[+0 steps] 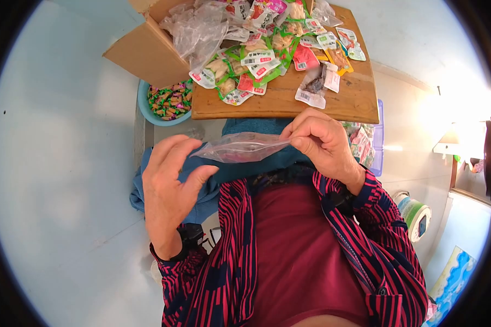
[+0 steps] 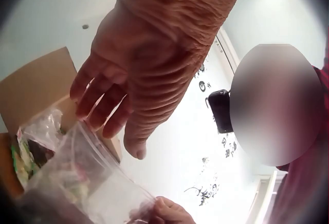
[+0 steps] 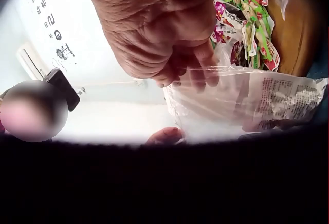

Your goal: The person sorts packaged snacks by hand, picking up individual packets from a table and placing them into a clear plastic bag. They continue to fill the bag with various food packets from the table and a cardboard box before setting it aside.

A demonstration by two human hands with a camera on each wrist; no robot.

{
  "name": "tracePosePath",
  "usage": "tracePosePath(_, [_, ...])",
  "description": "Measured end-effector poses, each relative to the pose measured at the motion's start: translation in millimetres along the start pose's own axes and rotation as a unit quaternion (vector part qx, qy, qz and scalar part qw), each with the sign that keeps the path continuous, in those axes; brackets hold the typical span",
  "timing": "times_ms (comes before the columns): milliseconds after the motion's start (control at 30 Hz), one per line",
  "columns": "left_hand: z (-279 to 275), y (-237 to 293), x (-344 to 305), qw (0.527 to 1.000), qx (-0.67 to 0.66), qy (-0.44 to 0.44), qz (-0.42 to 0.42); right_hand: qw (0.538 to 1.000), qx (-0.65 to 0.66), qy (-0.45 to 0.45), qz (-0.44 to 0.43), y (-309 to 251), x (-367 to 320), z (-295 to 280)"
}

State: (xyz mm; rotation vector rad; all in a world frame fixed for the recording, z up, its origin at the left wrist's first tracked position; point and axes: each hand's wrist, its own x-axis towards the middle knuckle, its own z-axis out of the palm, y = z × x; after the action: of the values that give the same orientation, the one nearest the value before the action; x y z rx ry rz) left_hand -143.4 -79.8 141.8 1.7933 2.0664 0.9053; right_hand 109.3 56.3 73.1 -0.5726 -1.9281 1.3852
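A clear zip-top plastic bag (image 1: 243, 148) is held up in front of the person's lap, its mouth edge toward the head camera. The right hand (image 1: 324, 143) pinches the bag's right end between thumb and fingers. At the bag's other end, the left hand (image 1: 172, 182) has its thumb and fingers spread apart, fingertips right at the corner. In the left wrist view, the left hand's fingers (image 2: 110, 98) reach toward the bag (image 2: 97, 175), while the right hand (image 2: 172, 212) grips the far edge. Printed text shows on the bag (image 3: 288, 98) in the right wrist view.
A wooden table (image 1: 218, 106) ahead bears a heap of packaged snacks (image 1: 256, 54) and an open cardboard box (image 1: 153, 52). Beside it stand a blue basin (image 1: 144, 109) of small wrapped pieces and a purple crate (image 1: 380, 136). A white-green bucket (image 1: 412, 215) is at right.
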Motion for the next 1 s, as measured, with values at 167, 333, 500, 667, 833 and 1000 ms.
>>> tracePosePath(167, [24, 13, 18, 0.989, 0.031, -0.035, 0.138, 1.000, -0.018, -0.010, -0.008, -4, 1, 3])
tracePosePath(333, [43, 23, 31, 0.977, 0.019, -0.070, 0.201, 0.999, -0.035, -0.017, -0.026, -9, 0, 4])
tracePosePath(500, [50, 18, 31, 0.978, 0.004, -0.064, 0.200, 0.999, -0.043, -0.001, -0.021, -7, -4, 2])
tracePosePath(667, [51, 20, 29, 0.977, -0.002, -0.061, 0.204, 0.999, -0.038, 0.026, -0.022, -4, -7, 3])
tracePosePath(833, [50, 25, 25, 0.978, 0.018, -0.057, 0.202, 0.998, -0.044, 0.031, -0.013, -6, -10, 3])
tracePosePath(1000, [49, 28, 24, 0.976, 0.022, -0.043, 0.210, 0.999, -0.003, 0.021, -0.037, -5, -4, 7])
